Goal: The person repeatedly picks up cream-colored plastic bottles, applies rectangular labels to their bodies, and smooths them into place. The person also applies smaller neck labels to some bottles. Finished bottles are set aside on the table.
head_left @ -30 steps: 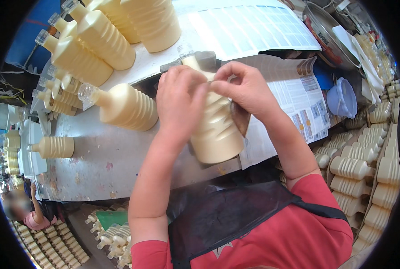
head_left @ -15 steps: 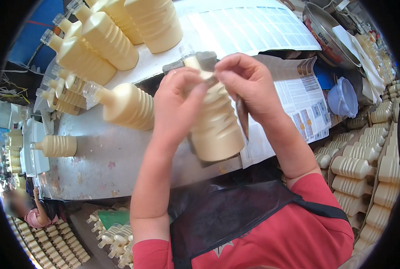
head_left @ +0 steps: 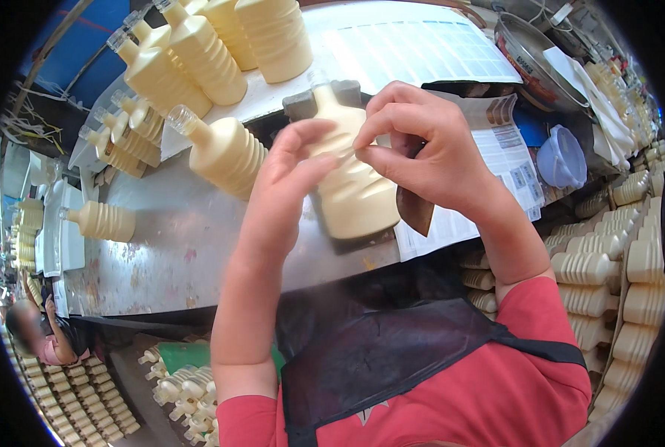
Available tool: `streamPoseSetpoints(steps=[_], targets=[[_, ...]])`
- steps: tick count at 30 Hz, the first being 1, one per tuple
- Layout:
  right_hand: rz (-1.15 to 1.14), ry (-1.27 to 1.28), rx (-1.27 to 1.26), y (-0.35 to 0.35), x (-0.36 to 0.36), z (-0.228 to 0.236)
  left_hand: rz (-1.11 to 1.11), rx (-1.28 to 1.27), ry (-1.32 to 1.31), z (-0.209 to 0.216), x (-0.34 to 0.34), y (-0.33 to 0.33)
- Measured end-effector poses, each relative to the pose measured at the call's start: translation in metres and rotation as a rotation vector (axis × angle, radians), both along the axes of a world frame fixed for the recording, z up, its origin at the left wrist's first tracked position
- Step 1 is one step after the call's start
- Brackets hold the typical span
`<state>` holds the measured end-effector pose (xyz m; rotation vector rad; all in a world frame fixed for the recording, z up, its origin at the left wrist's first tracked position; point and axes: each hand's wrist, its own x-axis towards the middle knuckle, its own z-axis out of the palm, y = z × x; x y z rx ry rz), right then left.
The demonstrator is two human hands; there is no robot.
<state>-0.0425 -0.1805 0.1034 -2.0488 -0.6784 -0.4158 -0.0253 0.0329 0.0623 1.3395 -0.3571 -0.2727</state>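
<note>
Left hand (head_left: 284, 175) parted, right hand (head_left: 429, 145) clamped on brown blade (head_left: 415, 211), at cream bottle (head_left: 355, 208), contents unclear.

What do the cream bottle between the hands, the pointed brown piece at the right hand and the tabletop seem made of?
Cream bottle: probably plastic with a smooth, soft sheen, judging by its moulded ridges; the clear neck suggests a coating. Brown piece: perhaps stained metal, being flat with a crisp point, but unclear. Tabletop: likely sheet metal, dull grey and stained, as it shows blurry reflections.
</note>
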Motion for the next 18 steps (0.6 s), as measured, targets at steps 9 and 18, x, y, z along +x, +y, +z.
streamPoseSetpoints(steps=[9, 18], targets=[[-0.059, 0.169, -0.121, 0.007, -0.028, 0.015, 0.371, 0.502, -0.680, 0.015, -0.035, -0.008], [-0.002, 0.209, -0.077, 0.001, -0.040, 0.012, 0.312, 0.451, -0.576, 0.018, -0.048, -0.008]])
